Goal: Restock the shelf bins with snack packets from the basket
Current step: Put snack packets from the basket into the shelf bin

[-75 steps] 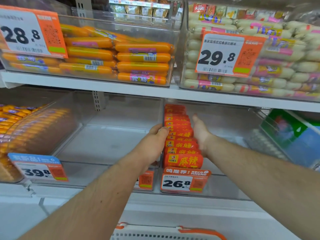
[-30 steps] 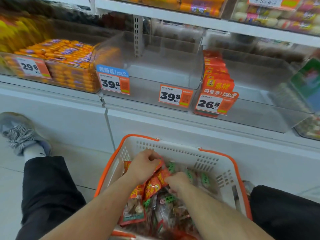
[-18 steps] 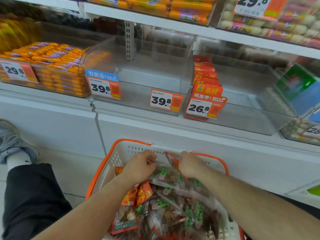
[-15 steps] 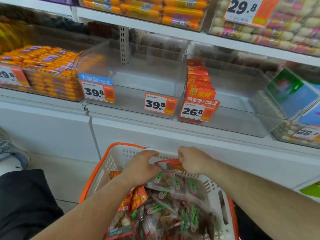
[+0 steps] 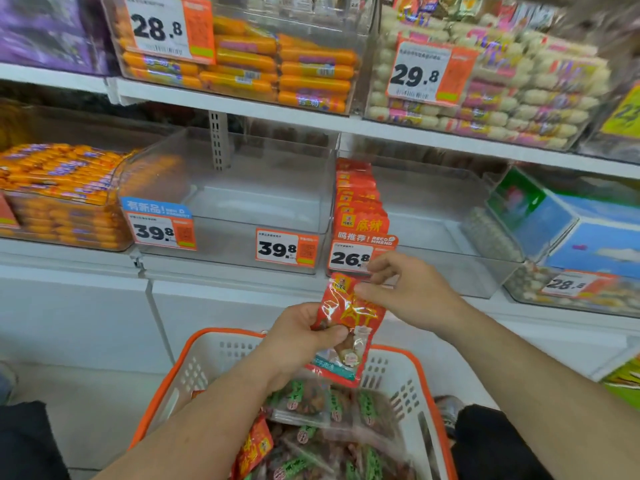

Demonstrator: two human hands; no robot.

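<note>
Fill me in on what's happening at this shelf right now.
A person is restocking. Both hands hold one red snack packet above the orange-rimmed basket: the left hand grips its lower left edge, the right hand pinches its top. Matching red packets stand in a row along the left side of the clear bin behind the 26.8 price tag. More packets remain in the basket.
</note>
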